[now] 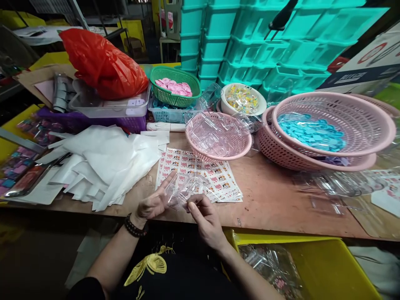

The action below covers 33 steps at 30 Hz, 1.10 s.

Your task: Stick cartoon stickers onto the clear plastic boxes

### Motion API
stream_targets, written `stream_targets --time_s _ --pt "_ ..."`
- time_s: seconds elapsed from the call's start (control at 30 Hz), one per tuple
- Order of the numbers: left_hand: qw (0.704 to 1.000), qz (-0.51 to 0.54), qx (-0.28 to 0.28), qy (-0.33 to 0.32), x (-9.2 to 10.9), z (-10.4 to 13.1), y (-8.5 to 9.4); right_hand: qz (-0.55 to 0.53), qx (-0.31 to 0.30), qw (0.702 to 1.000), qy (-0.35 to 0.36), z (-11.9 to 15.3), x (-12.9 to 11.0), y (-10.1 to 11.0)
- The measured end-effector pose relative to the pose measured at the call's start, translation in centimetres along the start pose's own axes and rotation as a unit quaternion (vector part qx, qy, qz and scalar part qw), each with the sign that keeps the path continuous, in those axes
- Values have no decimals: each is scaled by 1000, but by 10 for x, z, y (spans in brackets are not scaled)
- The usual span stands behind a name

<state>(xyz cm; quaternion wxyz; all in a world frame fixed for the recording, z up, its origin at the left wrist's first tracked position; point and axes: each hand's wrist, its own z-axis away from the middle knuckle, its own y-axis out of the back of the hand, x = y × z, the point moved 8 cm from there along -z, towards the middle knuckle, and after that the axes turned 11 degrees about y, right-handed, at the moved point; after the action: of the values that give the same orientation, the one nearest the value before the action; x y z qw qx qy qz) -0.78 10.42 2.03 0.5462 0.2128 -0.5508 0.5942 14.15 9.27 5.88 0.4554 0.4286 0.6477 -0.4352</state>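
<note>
A clear plastic box [187, 189], see-through with folded edges, is held between both hands just above the front edge of the table. My left hand [153, 205], with a dark bead bracelet at its wrist, has the index finger stretched out and the plastic against its fingers. On the other side, my right hand [204, 214] pinches the near right edge of the box between thumb and fingers. Beneath and behind the box lie sticker sheets [223, 177] printed with small pink and orange figures. A pink basket [218, 156] of similar clear plastic pieces stands behind them.
White backing strips [106, 152] are heaped at left. Nested pink baskets [359, 121] with blue pieces stand at right. A green basket [153, 85] of pink pieces and a white bowl [226, 109] stand behind. Below the table is a yellow bin [331, 266]; turquoise crates [215, 25] rise at the back.
</note>
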Motion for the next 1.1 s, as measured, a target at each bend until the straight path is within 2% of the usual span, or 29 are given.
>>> stream_targets --time_s 0.07,0.13,0.2,0.27,0.33,0.43,0.7,0.93,1.03,1.1 --pt "998 60 6 36 -4 -4 -3 62 -46 997 22 1 -3 -5" --pt "993 93 36 56 -8 -10 -2 71 -32 997 24 -1 -4 0" --pt "991 104 70 34 -7 -13 3 5 30 999 -20 -2 2 10" --pt "991 101 89 0 -4 -13 8 -90 67 989 -97 -1 15 12" --pt "992 86 92 -14 -3 -14 12 -152 53 975 -154 1 25 5" --pt "994 77 79 -1 -8 -15 13 -172 39 971 -162 1 29 -2" --pt "989 107 100 32 -17 -7 14 -133 19 980 -148 2 37 -6" --pt "984 126 115 52 -30 -5 19 -112 13 986 -119 2 44 -20" --pt "982 142 116 52 -31 0 26 -83 -57 984 -147 1 48 -21" --pt "980 147 123 48 -26 9 35 5 -99 981 -165 -5 51 -9"
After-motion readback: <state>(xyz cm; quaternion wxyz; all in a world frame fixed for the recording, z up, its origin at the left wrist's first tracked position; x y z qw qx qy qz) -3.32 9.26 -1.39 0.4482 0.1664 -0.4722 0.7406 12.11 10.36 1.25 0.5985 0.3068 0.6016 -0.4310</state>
